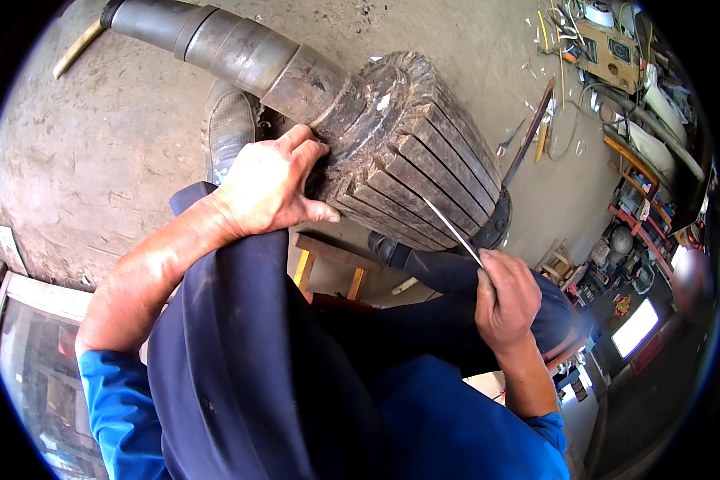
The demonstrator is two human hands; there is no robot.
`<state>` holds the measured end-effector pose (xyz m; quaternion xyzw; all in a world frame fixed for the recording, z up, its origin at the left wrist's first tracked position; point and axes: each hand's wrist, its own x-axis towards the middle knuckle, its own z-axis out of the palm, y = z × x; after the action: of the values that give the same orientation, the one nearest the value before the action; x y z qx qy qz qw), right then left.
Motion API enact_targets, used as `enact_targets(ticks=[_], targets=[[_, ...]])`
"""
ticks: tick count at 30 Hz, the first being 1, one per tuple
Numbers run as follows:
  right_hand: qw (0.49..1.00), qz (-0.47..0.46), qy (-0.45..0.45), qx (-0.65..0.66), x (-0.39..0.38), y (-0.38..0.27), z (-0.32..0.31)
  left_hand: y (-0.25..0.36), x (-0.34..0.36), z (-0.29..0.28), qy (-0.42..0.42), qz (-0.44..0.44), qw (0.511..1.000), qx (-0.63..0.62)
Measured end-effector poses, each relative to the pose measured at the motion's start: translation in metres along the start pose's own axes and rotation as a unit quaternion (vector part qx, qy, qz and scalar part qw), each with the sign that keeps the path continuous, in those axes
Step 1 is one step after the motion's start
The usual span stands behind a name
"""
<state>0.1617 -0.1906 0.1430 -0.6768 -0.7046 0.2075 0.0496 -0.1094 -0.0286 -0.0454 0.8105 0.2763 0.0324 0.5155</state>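
A large slotted rotor (428,172), likely from an electric motor, lies tilted in front of my knees. Its thick steel shaft (248,56) points to the upper left. My left hand (276,180) grips the near rim of the rotor's end, fingers curled over it and thumb apart on its side. My right hand (507,300) is closed round a thin metal blade-like tool (454,226); its handle is hidden in the fist. The tool's tip meets the rotor's side by one of the long dark slots.
A wooden stool (332,260) stands under the rotor. A wooden-handled tool (78,50) lies by the shaft's far end. On the right are a cardboard box (608,54), cables, a long rod (530,132) and cluttered shelves. A framed glass panel (44,360) is at lower left.
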Motion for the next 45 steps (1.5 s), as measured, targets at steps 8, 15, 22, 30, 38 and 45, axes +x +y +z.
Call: enact_targets(ticks=[8, 15, 22, 30, 38, 45], targets=[[0.977, 0.068, -0.121, -0.161, -0.030, 0.043, 0.028, 0.000, -0.001, -0.001, 0.006, -0.013, 1.000, 0.003], [0.974, 0.023, -0.122, -0.190, -0.013, 0.038, 0.034, -0.005, 0.000, 0.005, 0.030, 0.026, 0.999, -0.011], [0.978, 0.001, -0.133, -0.160, 0.014, 0.025, 0.033, -0.002, -0.001, 0.001, 0.033, 0.028, 0.999, -0.014], [0.981, -0.005, -0.137, -0.135, 0.042, 0.009, 0.037, -0.003, 0.001, 0.003, 0.002, 0.010, 1.000, -0.002], [0.968, 0.027, -0.194, -0.158, -0.001, 0.041, 0.021, -0.003, 0.000, 0.002, 0.028, 0.031, 0.999, -0.010], [0.976, -0.018, -0.169, -0.137, 0.068, -0.011, 0.035, -0.004, -0.002, 0.006, 0.029, 0.030, 0.999, -0.012]])
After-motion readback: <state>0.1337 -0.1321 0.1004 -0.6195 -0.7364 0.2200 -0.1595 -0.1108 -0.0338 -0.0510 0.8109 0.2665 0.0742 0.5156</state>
